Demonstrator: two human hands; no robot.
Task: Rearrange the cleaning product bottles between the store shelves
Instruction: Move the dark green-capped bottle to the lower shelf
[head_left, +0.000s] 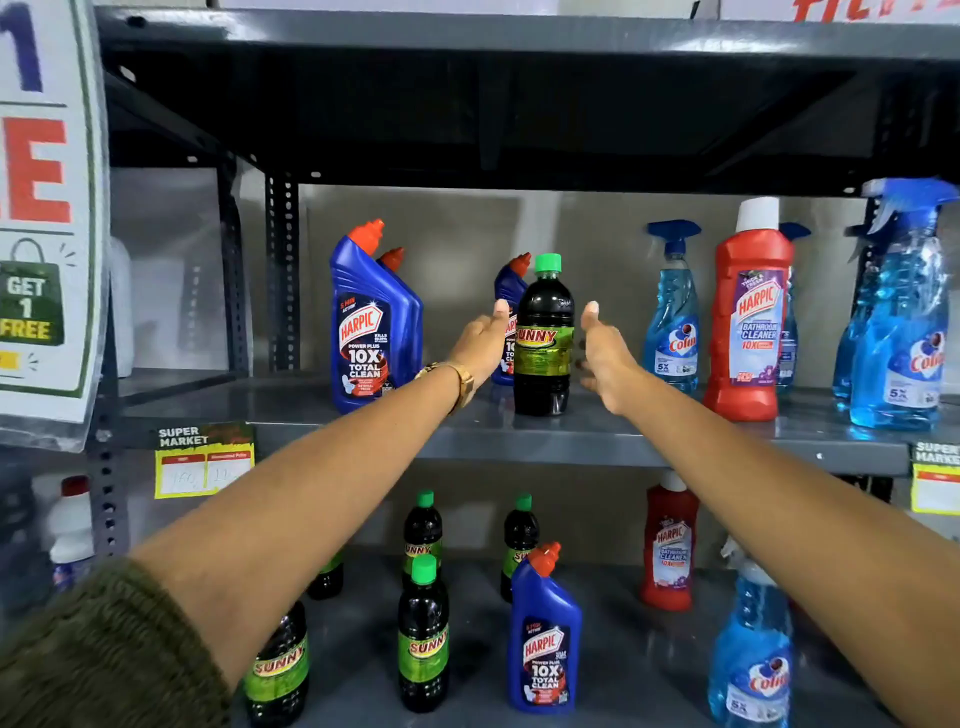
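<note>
A black Sunny bottle (543, 338) with a green cap stands upright near the front of the middle shelf (571, 441). My left hand (483, 340) is just left of it and my right hand (605, 356) just right of it. Both have thumbs up and fingers apart, with a small gap to the bottle. A blue Harpic bottle (511, 280) stands behind it, partly hidden. Two more blue Harpic bottles (363, 322) stand to the left. To the right are a Colin spray (672, 312), a red Harpic cleaner (753, 312) and more Colin sprays (904, 322).
The lower shelf (639, 670) holds several Sunny bottles (423, 634), a blue Harpic bottle (543, 639), a red Harpic bottle (670, 551) and a Colin spray (753, 654). A sale sign (41, 208) hangs at the left. A price tag (205, 460) is on the shelf edge.
</note>
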